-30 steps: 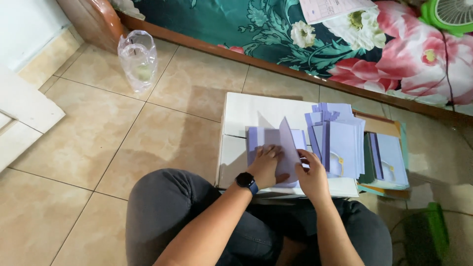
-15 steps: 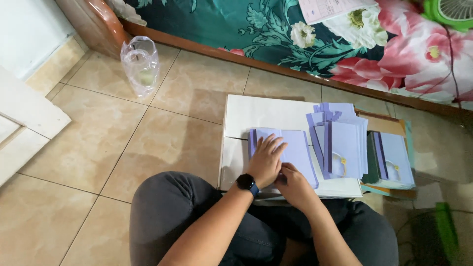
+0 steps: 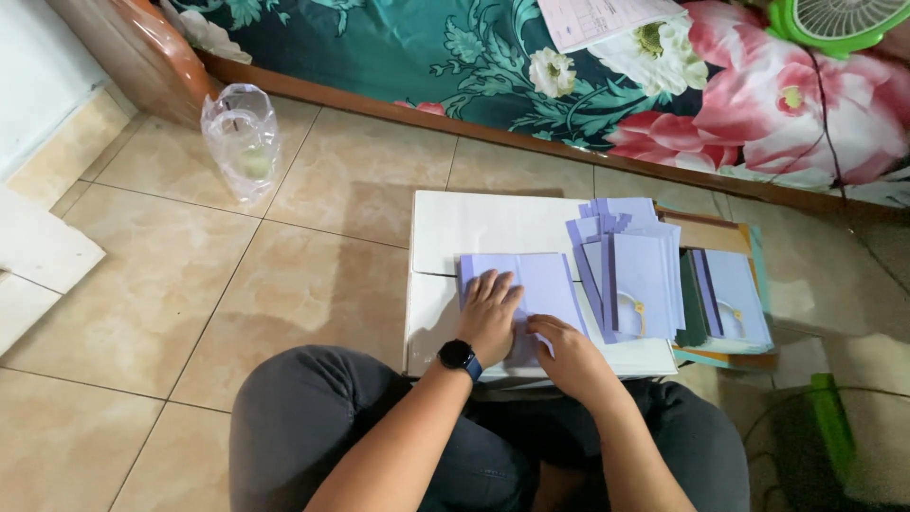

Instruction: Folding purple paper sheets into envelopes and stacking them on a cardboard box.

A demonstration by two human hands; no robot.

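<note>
Hands pressed flat on a lilac paper sheet (image 3: 531, 284) lying on a white board (image 3: 455, 228) across the lap. Left hand (image 3: 490, 318), watch on wrist, palm down with fingers spread on the sheet's near-left part; right hand (image 3: 569, 356) just beside it, fingers curled at the sheet's near edge, looks like pinching or creasing there, but grip hidden, cannot tell if it clamps anything. Hands nearly touching, neither lifting. Sheet reads as thin card or paper: light, bends easy, creases if pressed, slides on the smooth board unless pinned by a palm; best taken by an edge or corner between thumb and fingertip, not from the middle. Just right of the right hand, stack of folded lilac envelopes (image 3: 630, 275), fanned, each with a small round clasp. Further right, second lilac pile (image 3: 730, 299) on a brown tray (image 3: 706, 232). Well beyond the left hand, on the tile floor (image 3: 284, 284), clear plastic bag (image 3: 242, 142). Past the board, floral bedspread (image 3: 664, 85).
</note>
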